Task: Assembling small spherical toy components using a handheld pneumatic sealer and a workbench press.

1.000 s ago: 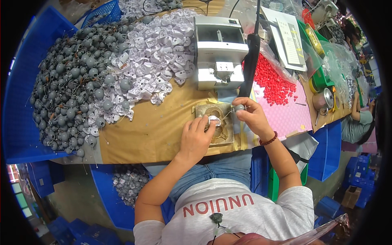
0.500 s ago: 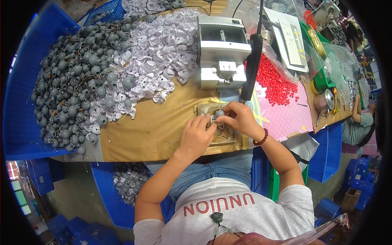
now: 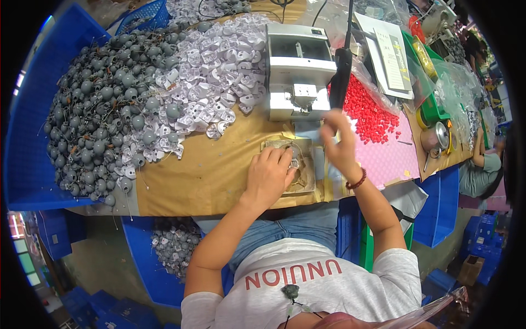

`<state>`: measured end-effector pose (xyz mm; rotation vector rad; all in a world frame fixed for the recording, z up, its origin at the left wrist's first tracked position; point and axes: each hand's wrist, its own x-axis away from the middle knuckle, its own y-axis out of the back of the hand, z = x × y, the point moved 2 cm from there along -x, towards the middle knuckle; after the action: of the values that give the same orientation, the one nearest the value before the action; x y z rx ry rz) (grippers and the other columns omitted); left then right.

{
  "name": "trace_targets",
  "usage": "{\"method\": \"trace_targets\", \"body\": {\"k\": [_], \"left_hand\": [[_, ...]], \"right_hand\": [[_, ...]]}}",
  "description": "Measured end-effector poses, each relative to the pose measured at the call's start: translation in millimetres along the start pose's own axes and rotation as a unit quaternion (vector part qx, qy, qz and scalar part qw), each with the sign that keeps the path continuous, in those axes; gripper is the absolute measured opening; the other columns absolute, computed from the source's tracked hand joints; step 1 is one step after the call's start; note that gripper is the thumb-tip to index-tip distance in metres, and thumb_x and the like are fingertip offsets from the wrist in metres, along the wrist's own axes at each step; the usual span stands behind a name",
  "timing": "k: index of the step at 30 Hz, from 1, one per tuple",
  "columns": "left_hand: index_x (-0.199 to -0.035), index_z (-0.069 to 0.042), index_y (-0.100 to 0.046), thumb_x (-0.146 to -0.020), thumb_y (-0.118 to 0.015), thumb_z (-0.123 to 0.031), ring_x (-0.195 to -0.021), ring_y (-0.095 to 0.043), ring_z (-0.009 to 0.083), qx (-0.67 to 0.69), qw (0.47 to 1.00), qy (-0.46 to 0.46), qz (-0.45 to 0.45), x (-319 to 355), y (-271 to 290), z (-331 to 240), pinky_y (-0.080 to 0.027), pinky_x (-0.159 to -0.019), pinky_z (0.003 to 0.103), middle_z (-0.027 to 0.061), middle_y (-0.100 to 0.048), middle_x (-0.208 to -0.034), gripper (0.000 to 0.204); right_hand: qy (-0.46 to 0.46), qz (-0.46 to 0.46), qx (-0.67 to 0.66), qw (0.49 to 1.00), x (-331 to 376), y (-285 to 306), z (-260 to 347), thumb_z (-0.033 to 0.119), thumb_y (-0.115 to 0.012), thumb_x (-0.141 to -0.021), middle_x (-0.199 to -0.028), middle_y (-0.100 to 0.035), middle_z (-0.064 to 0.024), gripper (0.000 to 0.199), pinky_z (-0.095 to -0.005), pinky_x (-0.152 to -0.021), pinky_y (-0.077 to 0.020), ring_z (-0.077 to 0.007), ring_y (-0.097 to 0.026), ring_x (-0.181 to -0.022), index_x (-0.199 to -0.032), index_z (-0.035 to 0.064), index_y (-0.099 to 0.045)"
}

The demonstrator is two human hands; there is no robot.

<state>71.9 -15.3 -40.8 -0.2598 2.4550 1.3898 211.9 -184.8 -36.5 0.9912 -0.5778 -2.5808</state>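
My left hand [image 3: 268, 174] rests over a shallow square fixture [image 3: 306, 185] on the work table, its fingers pressed together on a small white plastic part [image 3: 295, 163]. The fingers partly cover this part, and how it sits in the fixture is hard to make out. My right hand [image 3: 341, 143] is raised to the right of the fixture and smeared by motion. Its fingers are just below a hanging black electric screwdriver [image 3: 342, 74]; whether they touch it cannot be told.
Grey ball-shaped parts with wires [image 3: 98, 109] and white plastic pieces [image 3: 219, 66] are heaped on the left. A white-and-silver machine [image 3: 298, 71] stands behind the fixture. Red small parts [image 3: 370, 109] lie by a pink sheet [image 3: 383, 156]. Another person [image 3: 476, 175] sits far right.
My right hand has left the fixture and the grey ball-shaped part it was fingering, moving up and right to the screwdriver. My left hand stays at the fixture, its fingers slightly shifted.
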Motion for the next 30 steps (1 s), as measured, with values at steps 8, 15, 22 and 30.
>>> {"method": "trace_targets", "body": {"k": [8, 15, 22, 30], "left_hand": [[-0.106, -0.008, -0.066, -0.076, -0.075, -0.011, -0.096, -0.059, 0.0295, -0.015, 1.0, 0.016, 0.007, -7.8, -3.2, -0.2, -0.052, -0.083, 0.042, 0.0084, -0.062, -0.096, 0.032], [-0.105, -0.007, -0.065, -0.076, -0.074, -0.01, -0.095, -0.059, 0.0312, 0.003, 1.0, 0.023, 0.002, -5.8, -3.3, -0.1, -0.052, -0.081, 0.042, 0.0092, -0.061, -0.096, 0.031], [-0.1, -0.009, -0.063, -0.076, -0.073, -0.013, -0.096, -0.059, 0.0292, 0.004, 1.0, 0.011, -0.023, -7.5, -2.9, -1.0, -0.053, -0.08, 0.041, 0.0075, -0.062, -0.094, 0.026], [-0.104, -0.007, -0.065, -0.076, -0.074, -0.013, -0.097, -0.06, 0.0312, 0.001, 1.0, 0.015, -0.005, -7.1, -5.5, 1.0, -0.054, -0.08, 0.043, 0.0099, -0.065, -0.098, 0.03]], "right_hand": [[-0.254, -0.051, -0.153, 0.954, -49.4, 14.5, -57.4, 0.015, -0.071, -0.097, -0.121, -0.065, -0.0138, 0.055, -0.0287, -0.085, -0.0532, -0.0152, -0.065, -0.101, -0.142, -0.0036, -0.046], [0.097, -0.164, -0.243, 0.951, -91.3, 45.7, 56.8, -0.004, -0.073, -0.089, -0.099, -0.065, -0.0081, 0.066, -0.0295, -0.08, -0.0558, -0.0154, -0.065, -0.088, -0.145, -0.0008, -0.038], [0.032, -0.048, -0.377, 0.924, -134.7, 9.5, 64.3, -0.009, -0.068, -0.089, -0.086, -0.065, -0.0051, 0.064, -0.028, -0.066, -0.0552, -0.0139, -0.066, -0.07, -0.146, -0.0028, -0.039], [-0.089, -0.038, -0.298, 0.95, -155.0, -30.8, 40.6, 0.003, -0.077, -0.085, -0.081, -0.064, -0.0025, 0.039, -0.0272, -0.058, -0.0529, -0.0109, -0.063, -0.063, -0.114, 0.0021, -0.051]]}}
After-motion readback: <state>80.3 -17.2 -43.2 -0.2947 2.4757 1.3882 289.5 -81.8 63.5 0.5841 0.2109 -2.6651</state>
